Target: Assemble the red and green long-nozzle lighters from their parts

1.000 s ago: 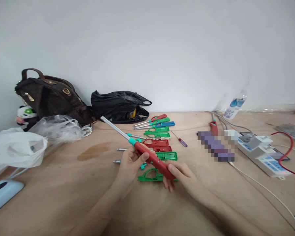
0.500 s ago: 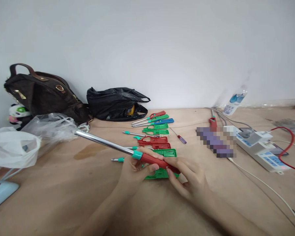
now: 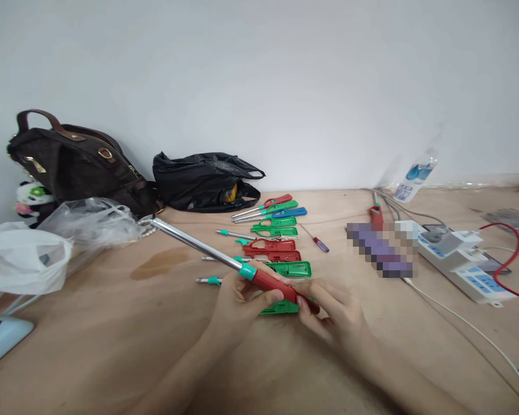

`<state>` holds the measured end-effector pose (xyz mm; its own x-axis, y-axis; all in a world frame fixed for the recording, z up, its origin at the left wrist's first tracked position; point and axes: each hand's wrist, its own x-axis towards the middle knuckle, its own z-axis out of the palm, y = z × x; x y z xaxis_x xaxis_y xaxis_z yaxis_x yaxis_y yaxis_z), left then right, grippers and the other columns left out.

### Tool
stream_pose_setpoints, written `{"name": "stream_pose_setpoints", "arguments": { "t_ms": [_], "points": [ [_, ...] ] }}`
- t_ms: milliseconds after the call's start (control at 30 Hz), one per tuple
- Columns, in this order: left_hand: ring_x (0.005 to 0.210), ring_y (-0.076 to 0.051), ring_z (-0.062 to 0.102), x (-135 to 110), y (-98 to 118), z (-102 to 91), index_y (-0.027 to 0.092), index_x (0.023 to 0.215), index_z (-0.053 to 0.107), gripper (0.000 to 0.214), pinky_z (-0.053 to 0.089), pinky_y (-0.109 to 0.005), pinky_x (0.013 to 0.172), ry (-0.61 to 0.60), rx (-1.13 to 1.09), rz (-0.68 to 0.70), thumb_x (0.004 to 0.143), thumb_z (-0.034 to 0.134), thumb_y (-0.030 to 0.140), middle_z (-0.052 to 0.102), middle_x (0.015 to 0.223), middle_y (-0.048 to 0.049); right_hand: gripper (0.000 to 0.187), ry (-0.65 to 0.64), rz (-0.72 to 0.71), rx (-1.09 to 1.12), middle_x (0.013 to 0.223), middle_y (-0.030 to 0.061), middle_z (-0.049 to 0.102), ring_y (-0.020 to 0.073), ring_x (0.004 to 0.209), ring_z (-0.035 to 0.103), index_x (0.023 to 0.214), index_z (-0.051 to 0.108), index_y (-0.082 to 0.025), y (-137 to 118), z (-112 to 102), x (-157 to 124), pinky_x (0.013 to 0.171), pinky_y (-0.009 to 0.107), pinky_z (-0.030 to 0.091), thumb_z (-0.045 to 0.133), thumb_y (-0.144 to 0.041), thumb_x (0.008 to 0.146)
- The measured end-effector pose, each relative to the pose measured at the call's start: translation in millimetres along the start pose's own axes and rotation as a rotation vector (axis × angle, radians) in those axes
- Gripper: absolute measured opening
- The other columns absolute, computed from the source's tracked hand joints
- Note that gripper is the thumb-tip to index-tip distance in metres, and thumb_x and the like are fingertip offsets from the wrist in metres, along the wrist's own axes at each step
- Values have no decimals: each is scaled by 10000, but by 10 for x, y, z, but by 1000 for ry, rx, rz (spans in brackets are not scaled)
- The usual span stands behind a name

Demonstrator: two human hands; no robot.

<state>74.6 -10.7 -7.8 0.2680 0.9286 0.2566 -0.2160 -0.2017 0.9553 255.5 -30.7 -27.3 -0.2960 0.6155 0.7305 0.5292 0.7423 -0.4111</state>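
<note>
Head view: red lighter (image 3: pixel 275 286) is held tilted above the table (image 3: pixel 112 346), well short of the far edge, left hand (image 3: pixel 237 304) with fingers curled round the lighter's middle, right hand (image 3: pixel 341 308) with fingertips pinching its rear end, green casing (image 3: pixel 280 307) partly hidden below, purple screwdriver (image 3: pixel 321 245) lying nearer that edge.

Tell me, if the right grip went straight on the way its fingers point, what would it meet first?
Beyond the red lighter it holds, the right grip would probably meet the left grip first, though depth is unclear in this single view.
</note>
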Motion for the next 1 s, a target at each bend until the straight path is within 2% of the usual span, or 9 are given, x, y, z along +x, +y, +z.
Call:
{"name": "stream_pose_setpoints", "arguments": {
  "t_ms": [200, 300, 467, 600, 767, 1000],
  "points": [
    [638, -189, 661, 34, 24, -13, 159, 770, 665, 292, 549, -273, 540, 48, -79, -104, 660, 841, 365, 715, 750, -51, 167, -63, 82, 133, 868, 63, 718, 175, 756, 684, 1055, 597, -196, -3, -10, -13, 661, 281, 553, 502, -143, 928],
    [622, -180, 658, 39, 22, -14, 144, 751, 658, 318, 542, -251, 506, 107, -90, -127, 633, 855, 364, 728, 755, -61, 160, -93, 145, 166, 905, 65, 712, 189, 774, 678, 1072, 564, -198, -12, 18, -37, 667, 296, 546, 566, -216, 913],
    [592, -159, 635, 27, -11, 7, 133, 732, 658, 324, 530, -232, 468, 182, -45, -152, 602, 865, 346, 722, 741, -58, 62, -131, 386, 318, 845, 28, 661, 179, 745, 648, 923, 518, -219, 12, 109, -54, 665, 299, 527, 565, -234, 886],
    [544, -138, 605, 15, -50, 27, 139, 721, 640, 319, 522, -226, 454, 217, -10, -172, 593, 865, 325, 684, 676, -23, 90, -155, 538, 494, 845, 17, 633, 169, 760, 627, 867, 508, -221, 26, 132, -28, 671, 285, 507, 589, -259, 861],
    [538, -138, 601, 20, -55, 38, 146, 711, 616, 342, 513, -215, 433, 257, 20, -198, 562, 876, 310, 660, 643, -4, 165, -181, 569, 530, 732, 2, 591, 152, 680, 564, 730, 486, -213, -5, 133, -14, 593, 269, 437, 560, -256, 870],
    [502, -122, 574, 38, -49, 31, 149, 698, 604, 344, 503, -221, 441, 255, 6, -194, 576, 867, 333, 645, 619, 4, 126, -138, 641, 617, 784, -3, 628, 158, 710, 620, 836, 525, -218, -2, 142, 4, 629, 276, 494, 632, -279, 812]
  ]
}}
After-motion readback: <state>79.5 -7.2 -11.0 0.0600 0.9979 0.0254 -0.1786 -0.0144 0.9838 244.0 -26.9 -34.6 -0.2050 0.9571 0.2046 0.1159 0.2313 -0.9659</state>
